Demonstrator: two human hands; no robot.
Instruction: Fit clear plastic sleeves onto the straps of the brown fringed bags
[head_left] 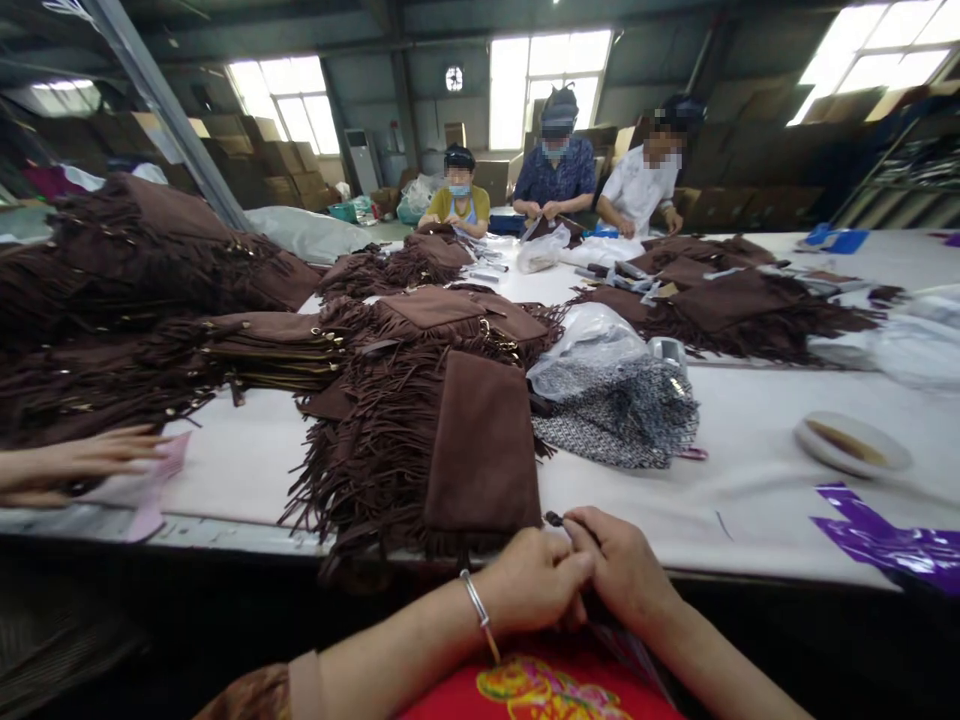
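Note:
My left hand and my right hand are closed together at the near edge of the white table. Between their fingertips they pinch a small dark piece, too small to name. A silver bangle sits on my left wrist. Just beyond my hands lies a brown suede fringed bag, flat on a heap of similar fringed bags.
Stacks of brown fringed bags cover the table's left and middle. A patterned fabric pouch in clear plastic lies right of centre, a white dish and purple plastic at right. Another person's hand rests at left. Three people work at the far end.

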